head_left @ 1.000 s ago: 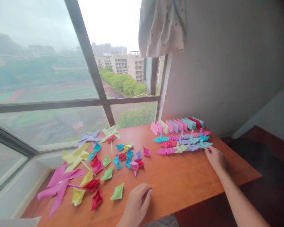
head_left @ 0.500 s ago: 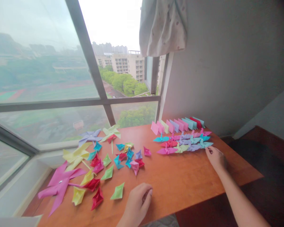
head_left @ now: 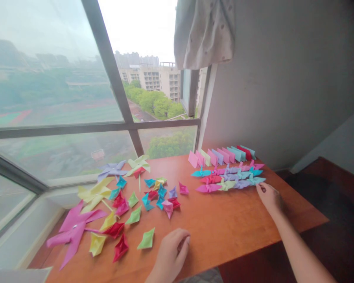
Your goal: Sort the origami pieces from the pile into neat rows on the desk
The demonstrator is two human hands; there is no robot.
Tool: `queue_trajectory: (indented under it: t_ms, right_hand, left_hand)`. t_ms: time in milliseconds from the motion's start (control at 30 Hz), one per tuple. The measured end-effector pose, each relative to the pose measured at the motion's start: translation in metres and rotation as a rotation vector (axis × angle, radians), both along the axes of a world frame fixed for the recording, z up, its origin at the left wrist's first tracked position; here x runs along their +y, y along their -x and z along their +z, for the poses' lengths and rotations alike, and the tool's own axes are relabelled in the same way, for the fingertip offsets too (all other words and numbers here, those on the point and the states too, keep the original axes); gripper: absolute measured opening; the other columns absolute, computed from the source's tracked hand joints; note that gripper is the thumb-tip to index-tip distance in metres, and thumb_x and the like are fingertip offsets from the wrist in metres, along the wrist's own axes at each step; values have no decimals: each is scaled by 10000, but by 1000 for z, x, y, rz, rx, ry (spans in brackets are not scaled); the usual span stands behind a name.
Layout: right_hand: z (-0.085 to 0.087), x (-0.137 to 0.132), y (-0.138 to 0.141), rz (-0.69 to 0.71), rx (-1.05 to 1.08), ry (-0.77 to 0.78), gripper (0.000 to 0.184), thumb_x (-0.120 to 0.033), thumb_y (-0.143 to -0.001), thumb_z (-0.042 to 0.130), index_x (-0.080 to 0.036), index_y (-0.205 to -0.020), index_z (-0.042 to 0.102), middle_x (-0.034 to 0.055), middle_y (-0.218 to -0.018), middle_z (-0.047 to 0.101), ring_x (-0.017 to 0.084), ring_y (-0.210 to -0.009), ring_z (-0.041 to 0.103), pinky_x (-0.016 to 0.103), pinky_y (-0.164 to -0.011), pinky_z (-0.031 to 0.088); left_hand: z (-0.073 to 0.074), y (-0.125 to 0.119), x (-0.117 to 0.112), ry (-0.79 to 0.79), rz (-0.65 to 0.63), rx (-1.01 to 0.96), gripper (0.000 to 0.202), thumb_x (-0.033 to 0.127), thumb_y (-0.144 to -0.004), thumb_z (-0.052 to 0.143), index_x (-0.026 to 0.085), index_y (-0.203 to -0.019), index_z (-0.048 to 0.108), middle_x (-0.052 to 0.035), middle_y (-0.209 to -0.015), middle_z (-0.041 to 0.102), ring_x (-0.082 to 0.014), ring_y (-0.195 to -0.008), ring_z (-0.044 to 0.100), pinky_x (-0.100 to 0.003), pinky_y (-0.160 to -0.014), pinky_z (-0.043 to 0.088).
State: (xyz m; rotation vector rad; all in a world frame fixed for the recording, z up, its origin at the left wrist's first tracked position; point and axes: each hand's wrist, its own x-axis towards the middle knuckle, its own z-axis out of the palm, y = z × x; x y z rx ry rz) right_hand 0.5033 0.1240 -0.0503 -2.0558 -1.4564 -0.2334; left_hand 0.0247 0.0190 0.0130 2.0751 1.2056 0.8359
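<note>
Near the table's [head_left: 224, 226] front edge, my left hand [head_left: 171, 251] has fingers curled together by a green boat [head_left: 146, 239]; my right hand [head_left: 270, 199], likewise curled, is just beside a light-blue crane [head_left: 255, 179] toward the right edge.

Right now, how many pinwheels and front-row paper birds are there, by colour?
Pink pinwheel: 1
Yellow pinwheel: 1
Purple pinwheel: 1
Pale green pinwheel: 1
Pink bird: 1
Pale green bird: 1
Purple bird: 1
Light blue bird, by the right hand: 1
Total: 8
</note>
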Motion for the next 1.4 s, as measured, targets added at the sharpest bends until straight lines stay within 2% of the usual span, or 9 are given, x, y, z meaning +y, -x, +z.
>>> queue_trajectory:
  t_ms: [400, 567, 700, 800, 900, 1033, 1133, 1267, 1400]
  right_hand:
    - [1, -1, 1, -7, 49, -34, 389, -475, -837, 475, -164, -853, 708, 112, -834, 727, 229, -714, 644, 305, -635, 436]
    - [11, -10, 5, -164, 124, -112, 464, -487, -869, 418, -135, -910, 717, 141, -820, 724, 265, -743, 647, 325, -642, 431]
    - [21, -24, 26, -235, 289, -217, 462, -451, -897, 380, -137, -1004, 701, 134, -856, 736, 265, -776, 672, 320, -666, 451]
    - [25, -36, 65, -139, 387, -189, 464, -483, -898, 404, -144, -1021, 696, 128, -884, 742, 252, -758, 685, 312, -673, 471]
    - [27, -49, 123, 24, 509, -129, 516, -550, -903, 408, -136, -1012, 695, 130, -888, 742, 234, -715, 688, 305, -655, 505]
    - [30, -68, 204, 345, 572, -58, 433, -522, -907, 469, -163, -905, 710, 100, -845, 739, 220, -745, 697, 292, -687, 544]
    - [35, -84, 248, 559, 523, 8, 346, -419, -945, 463, -193, -860, 712, 76, -833, 727, 199, -772, 691, 269, -704, 543]
    - [37, -98, 275, 703, 398, 54, 313, -326, -972, 436, -209, -833, 691, 54, -781, 697, 176, -725, 669, 250, -686, 523]
    - [33, -100, 277, 704, 304, 62, 300, -302, -978, 434, -207, -853, 689, 59, -801, 694, 174, -737, 666, 252, -717, 519]
  left_hand:
    - [5, 0, -1, 19, 6, 11, 177, 209, -945, 469, 205, -885, 635, -24, -723, 629, -160, -645, 570, -226, -602, 422]
    - [6, 2, -2, 38, 7, 7, 176, 202, -942, 465, 201, -892, 633, -26, -742, 640, -159, -657, 573, -230, -605, 415]
    - [4, 2, -4, 52, 25, -43, 173, 195, -934, 471, 194, -889, 638, -27, -749, 648, -154, -660, 577, -233, -616, 424]
    - [6, 1, -5, 65, 79, -106, 173, 195, -924, 482, 187, -868, 646, -27, -740, 654, -150, -645, 583, -229, -596, 430]
    - [12, 7, -8, 70, 165, -132, 181, 202, -928, 474, 185, -875, 647, -30, -749, 660, -151, -645, 599, -225, -578, 446]
    - [23, 29, -15, -22, 194, 6, 168, 173, -913, 474, 204, -914, 639, -34, -816, 666, -166, -722, 642, -251, -655, 502]
    - [26, 53, -23, -157, 279, 140, 181, 172, -900, 483, 226, -969, 642, -45, -888, 676, -186, -796, 672, -271, -701, 535]
    - [25, 82, -33, -336, 423, 293, 201, 207, -898, 486, 237, -1023, 640, -68, -997, 672, -217, -916, 679, -305, -775, 559]
    - [26, 99, -38, -432, 447, 446, 245, 240, -901, 481, 235, -1091, 636, -85, -1099, 665, -229, -948, 689, -309, -762, 579]
